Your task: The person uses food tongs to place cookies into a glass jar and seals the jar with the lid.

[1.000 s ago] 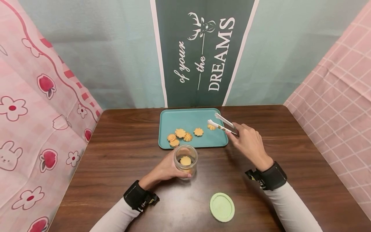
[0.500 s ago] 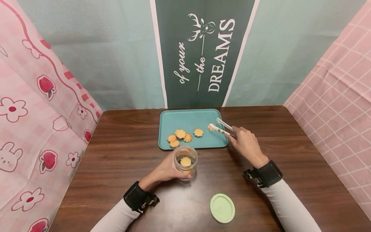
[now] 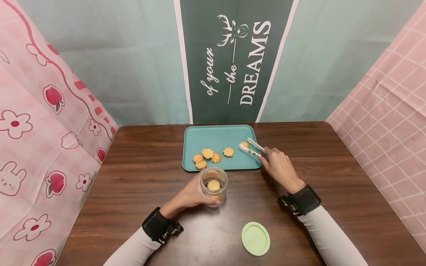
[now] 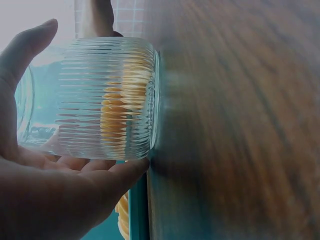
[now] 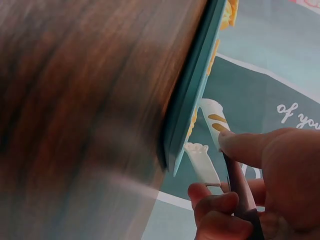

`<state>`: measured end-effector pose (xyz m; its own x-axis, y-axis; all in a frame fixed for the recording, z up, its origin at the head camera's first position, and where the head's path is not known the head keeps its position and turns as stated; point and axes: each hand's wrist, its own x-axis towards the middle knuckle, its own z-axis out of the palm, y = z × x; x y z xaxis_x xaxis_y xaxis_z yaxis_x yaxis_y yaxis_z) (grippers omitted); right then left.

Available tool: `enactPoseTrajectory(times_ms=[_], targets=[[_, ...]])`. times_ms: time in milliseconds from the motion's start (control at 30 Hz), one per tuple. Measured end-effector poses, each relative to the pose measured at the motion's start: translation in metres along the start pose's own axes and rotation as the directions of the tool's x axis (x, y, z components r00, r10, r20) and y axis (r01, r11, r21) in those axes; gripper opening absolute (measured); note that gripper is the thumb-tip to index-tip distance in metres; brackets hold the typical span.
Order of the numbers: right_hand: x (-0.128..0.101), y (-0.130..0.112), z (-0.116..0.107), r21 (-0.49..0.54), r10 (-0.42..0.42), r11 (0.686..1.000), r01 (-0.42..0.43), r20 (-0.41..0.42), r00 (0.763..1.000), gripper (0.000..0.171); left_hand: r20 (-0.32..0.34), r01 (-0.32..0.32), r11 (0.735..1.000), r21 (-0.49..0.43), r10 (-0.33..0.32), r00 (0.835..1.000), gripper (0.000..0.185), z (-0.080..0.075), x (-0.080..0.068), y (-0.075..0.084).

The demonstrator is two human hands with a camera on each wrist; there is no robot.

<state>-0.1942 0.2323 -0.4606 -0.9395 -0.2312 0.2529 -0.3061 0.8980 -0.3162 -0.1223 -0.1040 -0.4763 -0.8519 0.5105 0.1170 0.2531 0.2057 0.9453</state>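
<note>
Holding steady: left hand (image 3: 193,193) wraps the ribbed glass jar (image 3: 213,184), fingers and thumb curled round its wall, jar upright on the bench (image 3: 139,177) just in front of the teal tray (image 3: 216,135); the grip likely keeps the open mouth from shifting while things are dropped in. One biscuit (image 3: 213,184) shows inside through the mouth; the left wrist view shows its pale orange edge through the ribbing, and the palm cupping the glass from one side. Right hand (image 3: 279,168) pinches a pair of white tongs (image 3: 252,148) near their hinge end, thumb on one arm and fingers on the other; the tips reach over the tray's right edge and sit narrowly apart about a small biscuit (image 3: 244,144) at the tray's right side. Whether the tips actually clamp it, cannot tell; the right wrist view is blurred and sees the tray edge-on. Four more biscuits (image 3: 207,153) lie clustered on the tray's near left part, close to the jar, well apart from the tongs. Jar stands between tray and person, a short carry from the tongs, which probably explains its spot. Light green lid (image 3: 255,238) lies flat on the bench nearer the person, between the two forearms, apart from the jar, so the mouth stays open
</note>
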Motion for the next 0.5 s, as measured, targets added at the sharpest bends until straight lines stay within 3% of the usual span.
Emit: enactPoseTrajectory(times_ms=[500], targets=[[0.0001,0.0033,0.0058,-0.021,-0.006,1.000,0.007,0.023,1.000,0.048,0.006,-0.001,1.000,-0.019,0.001,1.000,0.083,-0.0010,0.0001,0.0016]])
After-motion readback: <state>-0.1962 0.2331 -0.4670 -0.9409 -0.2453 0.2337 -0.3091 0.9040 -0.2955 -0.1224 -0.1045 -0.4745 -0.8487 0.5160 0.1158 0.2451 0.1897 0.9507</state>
